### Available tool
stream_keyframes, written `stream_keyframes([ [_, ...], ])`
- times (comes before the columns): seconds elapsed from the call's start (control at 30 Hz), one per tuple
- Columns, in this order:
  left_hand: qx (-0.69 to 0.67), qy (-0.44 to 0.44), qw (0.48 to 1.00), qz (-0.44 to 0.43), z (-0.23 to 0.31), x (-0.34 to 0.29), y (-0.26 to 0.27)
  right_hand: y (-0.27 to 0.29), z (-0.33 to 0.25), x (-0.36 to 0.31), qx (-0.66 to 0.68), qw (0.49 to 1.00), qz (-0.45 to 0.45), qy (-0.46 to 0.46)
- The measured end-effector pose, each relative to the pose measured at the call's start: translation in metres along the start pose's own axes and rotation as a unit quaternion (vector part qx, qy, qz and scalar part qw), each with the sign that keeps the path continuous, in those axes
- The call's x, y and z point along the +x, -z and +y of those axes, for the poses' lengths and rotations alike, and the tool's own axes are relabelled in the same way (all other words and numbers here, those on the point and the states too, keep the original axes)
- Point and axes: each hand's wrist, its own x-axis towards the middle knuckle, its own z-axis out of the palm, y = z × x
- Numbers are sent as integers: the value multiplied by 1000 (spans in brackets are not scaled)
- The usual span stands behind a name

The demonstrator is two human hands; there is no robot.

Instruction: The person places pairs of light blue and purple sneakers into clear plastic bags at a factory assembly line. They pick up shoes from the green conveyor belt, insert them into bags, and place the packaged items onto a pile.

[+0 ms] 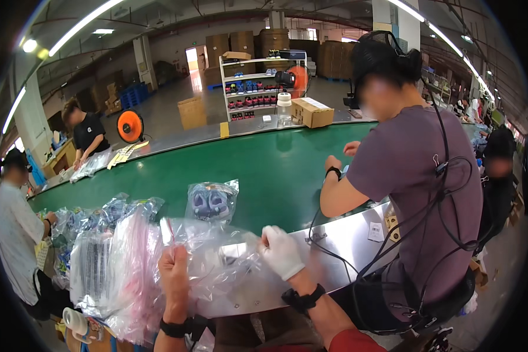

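Note:
A clear plastic bag (pixel 223 264) is stretched between my two hands over the metal table edge. My bare left hand (pixel 174 271) is closed on its left side; a narrow white and reddish strip (pixel 168 232) stands up just above the fist. On my right hand (pixel 281 253) is a white glove, its fingers pinched on the bag's other side. Just beyond, a pair of blue-grey small shoes (pixel 210 202) lies in a clear bag on the green conveyor belt (pixel 264 158). Beside my left hand is a thick stack of flat clear bags (pixel 132 252).
Several bagged shoes (pixel 76 220) are heaped at the left. A co-worker in a purple shirt (pixel 422 152) stands close on my right, with dark cables (pixel 387 258) hanging near the table. Across the belt are an orange fan (pixel 129 127), a cardboard box (pixel 314 112) and a shoe rack (pixel 249 88).

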Motion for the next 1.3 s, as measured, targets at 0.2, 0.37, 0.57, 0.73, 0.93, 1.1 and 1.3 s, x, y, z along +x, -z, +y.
stream_keyframes([
  [0.2,29,-13,999,-18,14,-13,-46,-21,-52,-19,53,979,45,192],
  [0.37,119,-283,817,-488,32,-108,-90,-86,6,-15,95,975,-161,123],
  [0.57,255,-219,900,-279,28,-62,-63,-85,34,-12,52,978,-185,86],
  [0.73,264,-175,940,-128,-27,-67,-36,-86,19,-30,63,972,-218,60],
  [0.93,70,160,976,-133,-77,-119,-25,-86,9,-76,96,957,-270,33],
  [1.1,-81,186,974,-106,-96,-99,-25,-89,20,-69,71,951,-302,13],
  [1.3,107,116,986,-57,-125,-65,10,-72,-3,-45,-59,932,-355,48],
])
